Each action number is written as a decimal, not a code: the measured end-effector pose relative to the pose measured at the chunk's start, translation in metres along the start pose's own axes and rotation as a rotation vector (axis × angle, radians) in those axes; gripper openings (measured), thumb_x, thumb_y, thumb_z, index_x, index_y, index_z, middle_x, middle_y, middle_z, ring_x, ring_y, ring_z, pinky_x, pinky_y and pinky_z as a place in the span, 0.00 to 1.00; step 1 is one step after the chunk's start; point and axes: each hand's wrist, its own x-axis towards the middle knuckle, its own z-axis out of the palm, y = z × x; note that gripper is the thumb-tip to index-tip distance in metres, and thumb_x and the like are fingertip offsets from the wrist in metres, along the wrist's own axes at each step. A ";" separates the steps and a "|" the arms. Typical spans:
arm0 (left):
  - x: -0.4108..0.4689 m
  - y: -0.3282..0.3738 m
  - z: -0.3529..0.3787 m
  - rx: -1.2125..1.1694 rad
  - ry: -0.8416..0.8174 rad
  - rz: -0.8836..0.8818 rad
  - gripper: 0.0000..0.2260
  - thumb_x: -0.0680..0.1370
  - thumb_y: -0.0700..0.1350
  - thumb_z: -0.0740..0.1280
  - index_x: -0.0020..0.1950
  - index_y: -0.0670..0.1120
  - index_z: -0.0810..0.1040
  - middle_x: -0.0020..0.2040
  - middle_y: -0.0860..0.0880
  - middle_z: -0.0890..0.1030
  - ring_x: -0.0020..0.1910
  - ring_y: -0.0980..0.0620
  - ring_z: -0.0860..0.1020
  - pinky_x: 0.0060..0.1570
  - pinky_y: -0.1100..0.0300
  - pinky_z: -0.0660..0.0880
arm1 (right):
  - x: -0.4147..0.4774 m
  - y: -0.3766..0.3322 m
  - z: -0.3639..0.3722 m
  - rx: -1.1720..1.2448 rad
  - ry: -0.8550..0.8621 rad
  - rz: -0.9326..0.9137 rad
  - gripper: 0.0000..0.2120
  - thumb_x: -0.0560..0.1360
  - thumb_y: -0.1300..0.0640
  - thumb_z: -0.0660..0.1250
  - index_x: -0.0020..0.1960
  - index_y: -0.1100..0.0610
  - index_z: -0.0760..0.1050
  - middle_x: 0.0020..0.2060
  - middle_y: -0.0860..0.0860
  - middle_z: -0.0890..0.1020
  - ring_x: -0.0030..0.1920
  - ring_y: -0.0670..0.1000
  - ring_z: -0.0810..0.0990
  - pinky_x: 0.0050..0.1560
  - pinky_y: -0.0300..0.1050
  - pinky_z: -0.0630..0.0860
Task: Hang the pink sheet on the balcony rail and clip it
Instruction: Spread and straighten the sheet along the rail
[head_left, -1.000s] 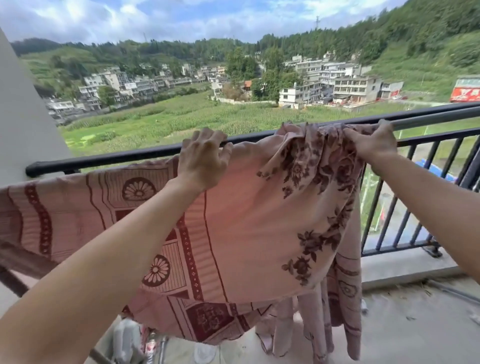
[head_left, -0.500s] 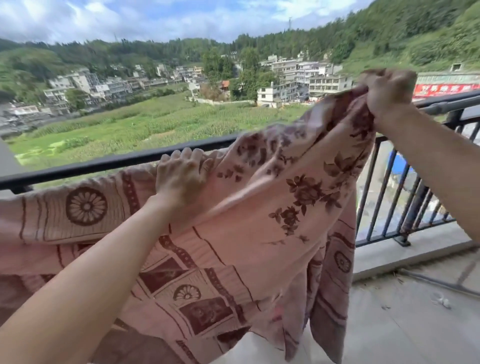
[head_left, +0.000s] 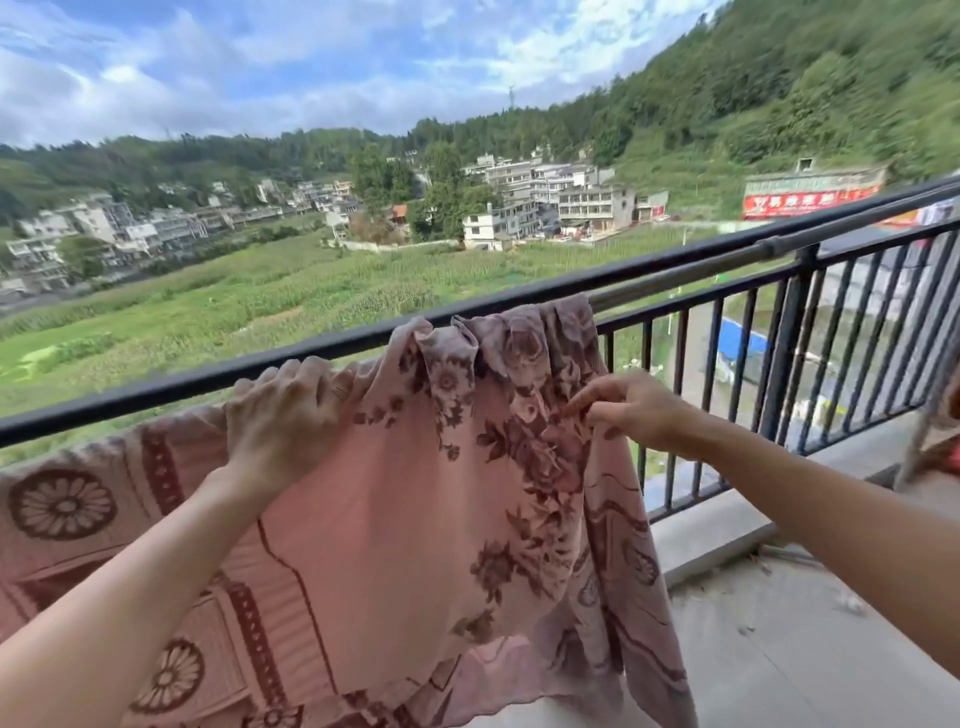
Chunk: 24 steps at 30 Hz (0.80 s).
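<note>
The pink sheet (head_left: 395, 519), printed with dark red flowers and medallions, is draped over the black balcony rail (head_left: 675, 262) and hangs down on my side. Its bunched right end lies over the rail near the middle of the view. My left hand (head_left: 283, 415) grips a fold of the sheet just below the rail. My right hand (head_left: 631, 413) pinches the flowered cloth lower down, near the sheet's right edge. No clip is in view.
The rail runs from lower left to upper right, with vertical black bars (head_left: 831, 353) below it. A bamboo-coloured pole (head_left: 727, 265) lies along the rail on the right. Grey concrete floor (head_left: 779, 649) spreads at lower right. Fields and houses lie beyond.
My right hand, which held the sheet's end raised above the rail, has come down and now pinches the hanging cloth. The sheet's end now lies over the rail. My left hand keeps its grip.
</note>
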 end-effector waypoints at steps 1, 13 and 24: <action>0.000 0.006 -0.003 -0.060 0.007 -0.036 0.19 0.81 0.59 0.54 0.60 0.48 0.76 0.58 0.44 0.79 0.57 0.41 0.75 0.57 0.45 0.66 | 0.006 0.001 -0.017 -0.047 0.173 -0.034 0.12 0.75 0.66 0.64 0.45 0.55 0.84 0.37 0.48 0.85 0.39 0.46 0.83 0.38 0.43 0.77; 0.063 0.278 0.027 0.126 -0.086 0.151 0.28 0.71 0.71 0.61 0.52 0.47 0.74 0.53 0.48 0.75 0.53 0.46 0.73 0.57 0.45 0.70 | 0.122 0.035 -0.139 -0.618 0.275 -0.148 0.11 0.80 0.51 0.62 0.53 0.54 0.81 0.35 0.46 0.80 0.32 0.47 0.76 0.31 0.39 0.66; 0.104 0.238 -0.010 -0.373 -0.026 -0.115 0.09 0.77 0.35 0.65 0.41 0.43 0.81 0.33 0.51 0.79 0.32 0.55 0.76 0.29 0.65 0.68 | 0.156 0.026 -0.141 -0.219 -0.262 -0.351 0.09 0.76 0.49 0.69 0.51 0.54 0.82 0.42 0.51 0.84 0.40 0.50 0.80 0.40 0.45 0.75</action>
